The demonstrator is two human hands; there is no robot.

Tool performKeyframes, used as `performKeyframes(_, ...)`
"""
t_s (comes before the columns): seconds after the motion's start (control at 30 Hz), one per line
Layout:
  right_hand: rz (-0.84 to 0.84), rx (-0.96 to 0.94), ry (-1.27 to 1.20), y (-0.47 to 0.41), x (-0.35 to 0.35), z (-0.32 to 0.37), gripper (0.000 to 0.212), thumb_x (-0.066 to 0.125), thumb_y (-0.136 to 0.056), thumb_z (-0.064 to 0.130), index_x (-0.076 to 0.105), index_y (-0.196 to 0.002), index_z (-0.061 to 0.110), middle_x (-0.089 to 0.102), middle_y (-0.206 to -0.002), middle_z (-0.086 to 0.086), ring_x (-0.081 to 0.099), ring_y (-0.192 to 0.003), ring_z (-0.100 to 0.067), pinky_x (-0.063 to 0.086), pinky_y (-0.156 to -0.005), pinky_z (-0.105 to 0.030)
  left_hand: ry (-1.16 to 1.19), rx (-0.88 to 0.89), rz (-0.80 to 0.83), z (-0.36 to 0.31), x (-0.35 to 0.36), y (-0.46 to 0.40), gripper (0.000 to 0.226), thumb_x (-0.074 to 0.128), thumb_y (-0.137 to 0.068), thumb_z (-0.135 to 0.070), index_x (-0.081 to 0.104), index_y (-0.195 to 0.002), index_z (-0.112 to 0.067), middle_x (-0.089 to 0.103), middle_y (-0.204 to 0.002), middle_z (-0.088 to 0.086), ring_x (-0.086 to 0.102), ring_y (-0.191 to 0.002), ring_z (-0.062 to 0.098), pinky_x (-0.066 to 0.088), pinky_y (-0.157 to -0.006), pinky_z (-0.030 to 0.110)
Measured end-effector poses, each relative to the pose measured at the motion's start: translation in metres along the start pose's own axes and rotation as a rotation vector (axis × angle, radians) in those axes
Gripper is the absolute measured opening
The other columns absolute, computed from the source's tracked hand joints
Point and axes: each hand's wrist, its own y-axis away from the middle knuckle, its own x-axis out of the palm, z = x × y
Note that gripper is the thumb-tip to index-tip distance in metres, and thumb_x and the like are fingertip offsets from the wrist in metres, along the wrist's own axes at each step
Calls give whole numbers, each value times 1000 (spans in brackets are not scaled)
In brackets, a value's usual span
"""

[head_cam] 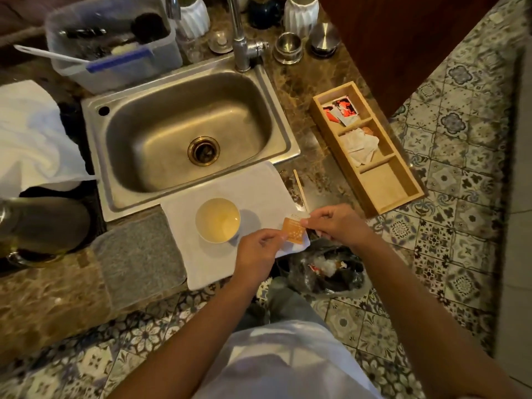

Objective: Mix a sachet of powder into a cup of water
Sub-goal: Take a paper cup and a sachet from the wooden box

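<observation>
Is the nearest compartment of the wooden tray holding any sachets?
No, the nearest compartment of the wooden tray is bare wood; sachets lie only in the other two.

Your brown marble table [51, 300] carries a steel sink [184, 133] set into it. Near the sink lie a white cloth [253, 185] and, to its left, a grey mat [138, 254]. On the right sit a wooden tray [403, 194] and a thin wooden stick [299, 187]. A plastic tub [115, 67] stands far left.

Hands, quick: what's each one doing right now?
Left hand: closed, pinching the lower left edge of the orange sachet.
Right hand: closed, pinching the same sachet's top right corner.
</observation>
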Motion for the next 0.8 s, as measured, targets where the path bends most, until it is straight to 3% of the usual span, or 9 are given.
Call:
performKeyframes(0.1,-41,14,136,-28,14,-8,23,80,-87,31,76,-68,18,71,-68,-5,61,-61,-17,56,-64,-34,-45,-65,-65,12,12,-17,11,71,-92,-17,81,-86,-17,74,-82,-5,63,-70,-4,42,-63,4)
performKeyframes(0.2,-109,36,262,-46,25,-14,25,79,-87,33,72,-64,26,76,-83,-6,69,-79,-23,59,-79,-40,-101,-121,-106,20,20,-29,13,70,-91,-16,82,-87,-13,75,-84,-3,62,-72,7,42,-61,8)
performKeyframes(0.33,-145,16,431,-54,32,-17,19,76,-88,36,81,-84,18,76,-85,-2,69,-78,-19,59,-73,-34,-198,-154,-98,27,27,-32,16,68,-92,-17,82,-90,-10,79,-92,4,66,-80,17,42,-65,19)
performKeyframes(0.47,-196,38,575,-56,37,-18,20,75,-87,45,78,-84,26,72,-80,8,66,-73,-12,54,-61,-27,-301,-139,-124,26,30,-33,15,68,-94,-23,80,-92,-14,74,-90,-1,60,-78,10,38,-58,5)
performKeyframes(0.53,-215,28,621,-57,38,-19,21,75,-86,48,77,-84,27,73,-81,9,67,-73,-11,57,-62,-28,-304,-145,-132,26,30,-32,10,70,-93,-25,76,-86,-20,72,-87,-5,63,-79,12,38,-57,5)
performKeyframes(0.7,-238,8,649,-52,38,-14,23,75,-86,50,67,-80,30,72,-82,7,66,-73,-11,54,-61,-27,-351,-184,-172,21,34,-33,10,71,-91,-32,73,-92,-22,73,-93,-3,66,-85,15,49,-70,24)
performKeyframes(0.8,-276,-51,622,-45,34,-3,27,71,-87,55,61,-87,30,65,-78,9,64,-72,-13,48,-58,-25,-333,-139,-200,14,31,-28,16,73,-90,-35,70,-99,-22,72,-95,-2,64,-82,14,51,-71,27)
